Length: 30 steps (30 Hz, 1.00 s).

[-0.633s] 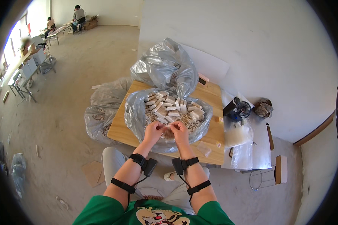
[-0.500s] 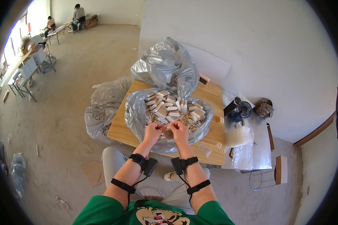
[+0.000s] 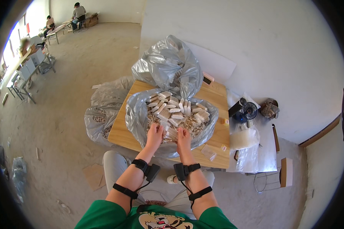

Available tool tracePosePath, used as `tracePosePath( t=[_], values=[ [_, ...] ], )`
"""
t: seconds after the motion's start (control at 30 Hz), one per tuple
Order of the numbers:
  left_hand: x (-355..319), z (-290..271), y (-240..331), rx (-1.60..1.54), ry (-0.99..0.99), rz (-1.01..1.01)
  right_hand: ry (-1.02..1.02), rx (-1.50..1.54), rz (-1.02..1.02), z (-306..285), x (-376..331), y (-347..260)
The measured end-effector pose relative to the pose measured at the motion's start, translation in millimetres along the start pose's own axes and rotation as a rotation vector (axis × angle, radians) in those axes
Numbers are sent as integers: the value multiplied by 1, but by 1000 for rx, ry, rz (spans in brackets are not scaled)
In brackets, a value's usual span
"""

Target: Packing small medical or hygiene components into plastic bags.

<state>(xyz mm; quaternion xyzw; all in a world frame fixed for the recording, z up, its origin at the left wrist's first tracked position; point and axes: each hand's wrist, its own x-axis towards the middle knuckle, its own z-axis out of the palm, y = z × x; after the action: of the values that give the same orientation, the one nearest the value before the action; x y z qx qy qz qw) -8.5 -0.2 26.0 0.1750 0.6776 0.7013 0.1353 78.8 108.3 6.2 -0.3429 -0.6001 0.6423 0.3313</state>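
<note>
Over the near part of an open grey plastic bag [image 3: 135, 114], my left hand [image 3: 154, 136] and my right hand [image 3: 184, 140] are closed on opposite sides of a small clear packet [image 3: 171, 134]. The packet seems to hold a row of thin sticks, which look like cotton swabs. Several similar filled packets [image 3: 176, 110] lie heaped in the bag beyond my hands. Loose short sticks with pale ends [image 3: 152, 121] surround and underlie them. The fingertips are small here, so the exact grip is hard to see.
The wooden table [image 3: 120, 129] bears the bag, with a bulging grey bag [image 3: 164, 61] behind it. More filled bags [image 3: 112, 95] stand at the left. On the right, a side table holds a black fan [image 3: 249, 110] and clear plastic bags [image 3: 245, 141]. Other people sit far left.
My hands have moved apart, the right one slightly nearer to me. The packet now lies stretched flat between them, where before it hung below my joined fingertips.
</note>
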Motion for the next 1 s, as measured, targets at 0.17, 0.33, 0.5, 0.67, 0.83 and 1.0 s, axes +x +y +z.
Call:
tracePosePath(
  t=[0.17, 0.33, 0.5, 0.67, 0.83, 1.0],
  values=[
    [0, -15, 3, -264, -112, -305, -27, -364, -329, 3, -8, -21],
    [6, -6, -23, -36, 0, -67, 26, -176, -249, 7, -6, 3],
    [4, -1, -21, 137, 47, 115, 3, -288, -96, -5, 11, 38],
    [14, -16, -25, -76, 97, -33, 97, -411, -127, -7, 15, 15],
    [23, -24, -32, -42, 269, -22, 82, -580, -213, -5, 19, -4],
    [27, -33, -22, 192, 275, 67, 106, -919, -484, -13, 19, -8]
  ],
)
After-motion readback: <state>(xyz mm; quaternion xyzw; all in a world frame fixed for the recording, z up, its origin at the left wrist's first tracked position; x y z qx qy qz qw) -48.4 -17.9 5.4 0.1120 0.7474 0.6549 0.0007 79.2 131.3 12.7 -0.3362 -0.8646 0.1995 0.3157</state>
